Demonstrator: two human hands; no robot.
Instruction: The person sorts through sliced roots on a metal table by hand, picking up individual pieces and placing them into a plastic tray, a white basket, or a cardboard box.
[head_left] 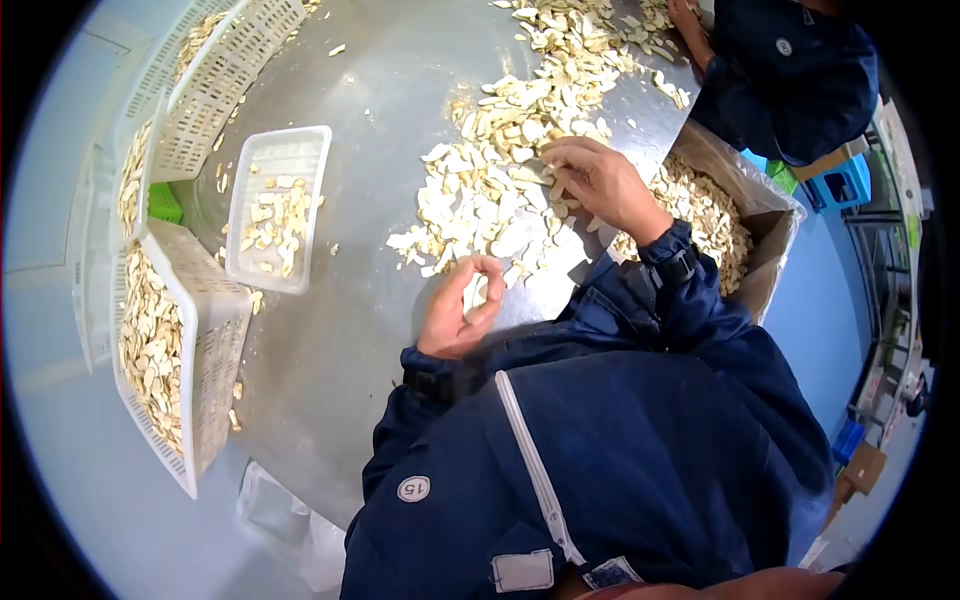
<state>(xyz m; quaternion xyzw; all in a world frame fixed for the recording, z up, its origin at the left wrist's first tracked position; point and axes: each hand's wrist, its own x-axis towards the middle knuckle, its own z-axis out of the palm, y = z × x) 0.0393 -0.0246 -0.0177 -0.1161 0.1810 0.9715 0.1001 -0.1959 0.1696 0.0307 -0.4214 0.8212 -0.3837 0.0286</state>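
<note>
Pale, flat dried slices (465, 195) lie in a long heap on the metal table in front of me. My right hand (605, 180) reaches over the heap's right side, thumb and fingers drawn together among the slices. Whether a slice is pinched there is hidden. At the heap's near edge, my left hand (455, 312) is curled, its thumb and forefinger forming a ring. Pale slices and bright table show through that ring, and anything between the fingertips is too small to make out.
A shallow white tray (235, 245) with some slices stands on the metal table (350, 200). White perforated baskets (215, 340) of slices line the left edge. Right of me is a lined carton (775, 250) full of slices. A co-worker's hand (690, 25) touches the heap's far end.
</note>
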